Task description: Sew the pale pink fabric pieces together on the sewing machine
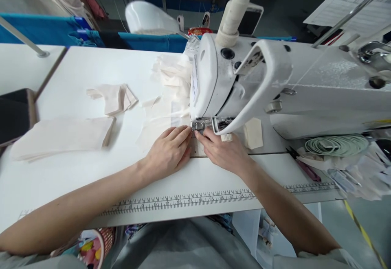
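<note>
Grey cloth over the person's lap (183, 244) fills the bottom of the view, with a small basket of coloured bits (94, 250) just to its left. Above it runs the table edge, printed with a ruler scale (183, 200). Both forearms reach across this edge to the needle area of a white industrial sewing machine (275, 82).

Left hand (168, 151) lies palm down, fingers together and nearly flat, pressing a pale cream fabric piece (159, 118) onto the table; its fingertips sit just beside the presser foot (199, 125). Right hand (224, 151) lies flat too, fingers extended and close together, its fingertips touching the fabric at the foot, almost meeting those of the left. Neither hand grips anything; both hold the fabric down. That piece runs from under the foot back and to the left, toward a loose heap of the same cloth (171, 71) behind the machine head.

Farther left lie a folded stack of cream pieces (61, 136) and a smaller bundle (113, 98). To the right of the machine base sits a coil of pale green tape (336, 145).
</note>
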